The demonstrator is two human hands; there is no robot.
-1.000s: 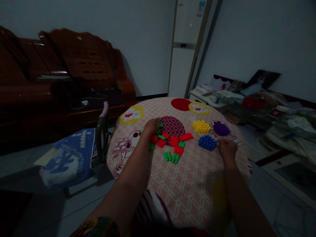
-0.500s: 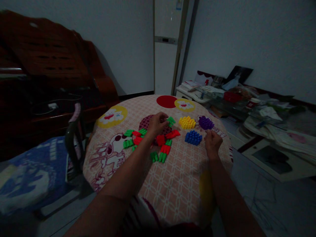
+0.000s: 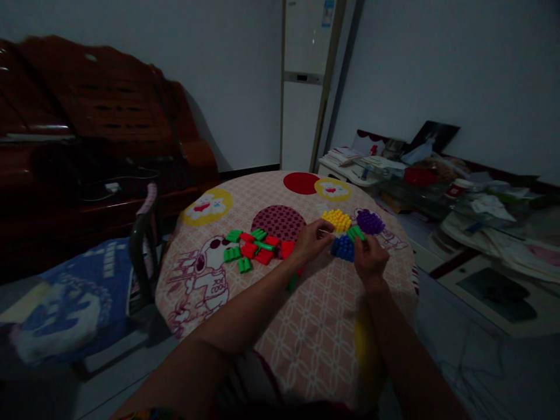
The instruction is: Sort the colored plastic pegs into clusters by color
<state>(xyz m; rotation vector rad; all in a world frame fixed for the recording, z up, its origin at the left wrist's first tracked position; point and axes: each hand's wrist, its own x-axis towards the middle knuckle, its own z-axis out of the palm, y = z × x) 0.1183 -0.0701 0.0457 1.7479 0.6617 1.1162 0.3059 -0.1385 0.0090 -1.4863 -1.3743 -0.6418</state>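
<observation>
My right hand (image 3: 371,258) is closed, its fingertips pinching a small ridged green plastic piece (image 3: 355,233) above the blue knobbly cluster (image 3: 343,248). To its left, my left hand (image 3: 311,240) has thumb and forefinger bent towards each other near the yellow knobbly cluster (image 3: 336,220). A thin pale sliver shows at those fingertips; I cannot make out what it is. A purple knobbly cluster (image 3: 370,221) lies beyond my right hand. Loose red pieces (image 3: 249,249) and green pieces (image 3: 232,254) are spread left of my left hand, some of them hidden by my forearm.
The round table wears a patterned cloth (image 3: 301,338). A chair with a blue cover (image 3: 83,297) stands at left, before a carved wooden sofa (image 3: 109,105). To the right, a cluttered glass-topped cabinet (image 3: 411,181) runs along the wall. A tall white cabinet-like unit (image 3: 301,122) stands behind.
My left hand has moved right, towards the yellow and blue clusters. A green piece that was by my left fingertips is now at my right hand's fingers. The view has shifted slightly.
</observation>
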